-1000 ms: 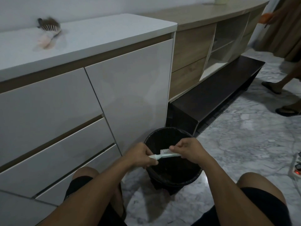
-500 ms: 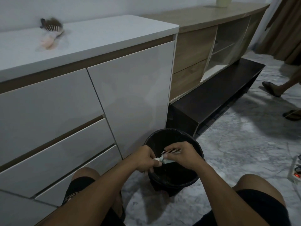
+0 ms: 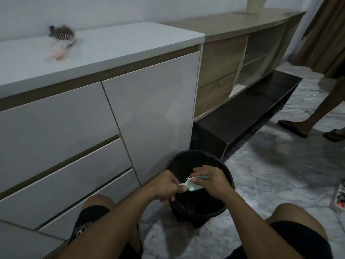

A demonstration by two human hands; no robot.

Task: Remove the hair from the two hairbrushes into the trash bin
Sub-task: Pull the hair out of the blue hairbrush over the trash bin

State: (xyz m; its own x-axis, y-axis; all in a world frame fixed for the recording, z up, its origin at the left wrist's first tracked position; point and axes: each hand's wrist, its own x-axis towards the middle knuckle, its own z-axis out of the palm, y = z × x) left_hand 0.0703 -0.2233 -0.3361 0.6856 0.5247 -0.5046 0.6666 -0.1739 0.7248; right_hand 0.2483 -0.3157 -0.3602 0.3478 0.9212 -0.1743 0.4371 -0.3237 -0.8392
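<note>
I hold a pale green hairbrush (image 3: 192, 186) over the black trash bin (image 3: 223, 167) on the floor. My left hand (image 3: 167, 186) grips its handle. My right hand (image 3: 212, 181) is curled over the brush head, fingers on the bristles, hiding most of them. A second, pink hairbrush (image 3: 60, 43) with a tuft of dark hair on its bristles lies on the white cabinet top (image 3: 121, 45) at the far left, well out of reach of both hands.
White drawers and a door stand right behind the bin. A low black bench (image 3: 248, 116) runs to the right under a wooden shelf unit. Another person's legs in sandals (image 3: 293, 126) stand on the marble floor at right. A power strip (image 3: 338, 200) lies at the right edge.
My right hand has slid further over the brush head, and the brush has tilted so its back shows. The other person's feet have shifted closer along the right side.
</note>
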